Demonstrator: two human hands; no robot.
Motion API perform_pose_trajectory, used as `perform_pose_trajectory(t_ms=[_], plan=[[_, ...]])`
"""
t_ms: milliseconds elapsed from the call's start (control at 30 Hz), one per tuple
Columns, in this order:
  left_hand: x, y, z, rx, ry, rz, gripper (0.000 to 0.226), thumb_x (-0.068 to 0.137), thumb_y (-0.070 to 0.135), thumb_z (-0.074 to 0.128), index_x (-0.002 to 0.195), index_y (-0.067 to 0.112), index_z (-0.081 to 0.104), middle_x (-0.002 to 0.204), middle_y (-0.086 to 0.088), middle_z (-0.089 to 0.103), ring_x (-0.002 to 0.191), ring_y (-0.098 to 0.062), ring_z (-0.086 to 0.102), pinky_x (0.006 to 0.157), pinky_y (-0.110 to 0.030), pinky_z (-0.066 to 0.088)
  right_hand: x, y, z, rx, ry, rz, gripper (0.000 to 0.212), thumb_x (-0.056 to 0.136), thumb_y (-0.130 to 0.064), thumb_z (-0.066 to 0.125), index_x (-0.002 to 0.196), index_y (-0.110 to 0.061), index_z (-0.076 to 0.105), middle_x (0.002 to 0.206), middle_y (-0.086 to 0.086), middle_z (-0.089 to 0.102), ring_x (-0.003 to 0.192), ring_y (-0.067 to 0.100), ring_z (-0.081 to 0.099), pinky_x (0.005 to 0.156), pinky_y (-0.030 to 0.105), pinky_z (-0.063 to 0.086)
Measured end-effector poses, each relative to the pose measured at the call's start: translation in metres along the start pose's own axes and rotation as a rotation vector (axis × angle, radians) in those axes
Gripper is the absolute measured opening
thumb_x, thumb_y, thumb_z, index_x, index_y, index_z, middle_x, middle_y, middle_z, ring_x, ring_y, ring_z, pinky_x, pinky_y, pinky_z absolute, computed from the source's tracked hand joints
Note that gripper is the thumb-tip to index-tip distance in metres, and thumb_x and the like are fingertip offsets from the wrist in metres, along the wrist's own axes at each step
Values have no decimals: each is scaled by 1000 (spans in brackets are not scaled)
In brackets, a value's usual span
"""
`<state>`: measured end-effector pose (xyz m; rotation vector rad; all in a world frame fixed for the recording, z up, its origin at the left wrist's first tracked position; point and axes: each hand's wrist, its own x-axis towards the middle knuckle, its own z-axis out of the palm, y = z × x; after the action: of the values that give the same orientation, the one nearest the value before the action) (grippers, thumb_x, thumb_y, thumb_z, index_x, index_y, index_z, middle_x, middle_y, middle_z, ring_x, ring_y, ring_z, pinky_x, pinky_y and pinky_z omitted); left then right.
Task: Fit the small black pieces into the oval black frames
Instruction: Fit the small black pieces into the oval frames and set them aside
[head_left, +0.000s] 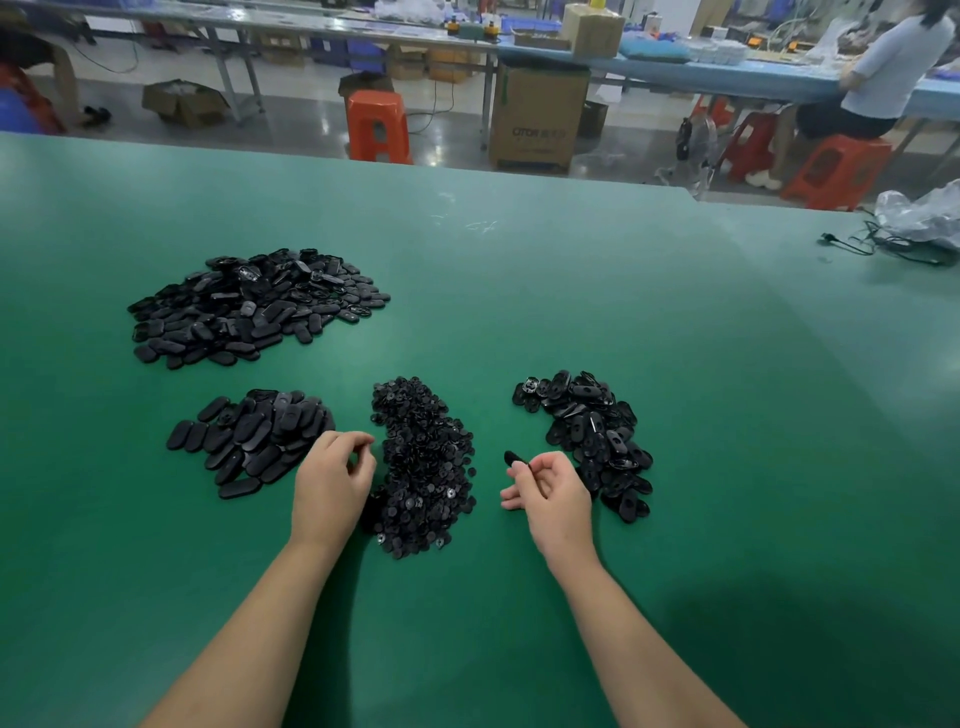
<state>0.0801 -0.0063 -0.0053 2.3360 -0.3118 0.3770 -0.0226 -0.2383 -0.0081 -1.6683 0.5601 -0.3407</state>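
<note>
Right hand (550, 488) pinches one oval frame (513, 459); left hand (332, 478), fingers curled, seemingly empty, should pick one small piece from the middle pile (423, 467).

We see four black heaps on the green counter (519, 270). Our right hand (550, 493) pinches an oval frame (511, 458) beside the right heap (592, 436); our left hand (332, 480), fingers (358, 439) curled, hovers by the small pieces (423, 467).

The right hand (553, 493) covers most of the oval frame (513, 459) it pinches. Whether the left hand's (332, 480) curled fingertips hold a small piece cannot be told.
</note>
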Motion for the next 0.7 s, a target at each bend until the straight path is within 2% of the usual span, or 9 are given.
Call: perform_pose_trajectory(t_ms=[133, 200, 267, 300, 367, 433, 567, 633, 700], plan=[[-1, 23, 3, -90, -2, -28, 26, 92, 2, 65, 114, 14, 72, 94, 3, 67, 71, -6, 55, 68, -23, 45, 0, 0, 1, 19, 16, -24, 12, 99, -12, 63, 100, -18, 53, 80, 7, 74, 68, 19, 74, 68, 35, 63], [-1, 43, 7, -179, -28, -101, 33, 93, 6, 66, 122, 22, 69, 88, 10, 65, 67, -5, 54, 64, -19, 43, -2, 0, 1, 23, 11, -43, 27, 100, -13, 62, 114, -32, 49, 82, 4, 76, 71, 16, 74, 67, 27, 61], [-1, 63, 12, -285, -42, -204, 26, 92, 10, 68, 113, 25, 69, 83, 14, 66, 71, -3, 59, 64, -7, 41, -3, 2, 1, 36, -10, -49, 37, 100, -10, 61, 124, -36, 51, 83, 4, 75, 72, 13, 73, 67, 23, 59], [-1, 71, 17, -340, -56, -255, 18, 91, 12, 70, 103, 25, 71, 81, 13, 68, 71, -1, 61, 64, -6, 42, -2, 2, 2, 48, -13, -47, 32, 100, -7, 61, 122, -30, 58, 83, 4, 74, 72, 14, 72, 66, 23, 59], [-1, 85, 27, -466, -120, -369, 13, 88, 14, 73, 87, 27, 72, 75, 8, 72, 58, -2, 59, 62, -18, 46, -2, 3, 2, 60, -12, -41, 22, 98, -3, 61, 109, -21, 68, 77, 3, 72, 69, 18, 70, 65, 25, 58], [-5, 96, 34, -529, -207, -419, 13, 88, 16, 74, 81, 26, 72, 71, 7, 72, 49, -3, 54, 55, -25, 45, -2, 3, 2, 82, -7, -25, 16, 97, -1, 61, 99, -17, 65, 76, 4, 71, 66, 19, 70, 63, 29, 59], [-15, 115, 46, -376, -311, -326, 13, 91, 20, 69, 80, 27, 68, 76, 8, 71, 62, -10, 65, 61, -28, 52, -1, 0, 0, 70, -1, -39, 13, 99, -6, 59, 94, -14, 50, 86, 2, 77, 63, 23, 73, 61, 36, 61], [-17, 122, 51, -427, -343, -345, 13, 93, 17, 67, 83, 25, 67, 80, 5, 71, 54, -11, 65, 53, -27, 50, -2, 0, -1, 11, -8, -63, 14, 101, -11, 58, 95, -18, 48, 87, -5, 78, 63, 20, 74, 59, 27, 58], [-16, 129, 53, -489, -358, -364, 11, 94, 14, 66, 86, 22, 67, 79, 3, 72, 46, -11, 61, 45, -22, 45, -2, 0, -1, -51, 2, -87, 14, 102, -14, 57, 91, -19, 49, 78, -13, 75, 59, 10, 70, 56, 18, 50]])
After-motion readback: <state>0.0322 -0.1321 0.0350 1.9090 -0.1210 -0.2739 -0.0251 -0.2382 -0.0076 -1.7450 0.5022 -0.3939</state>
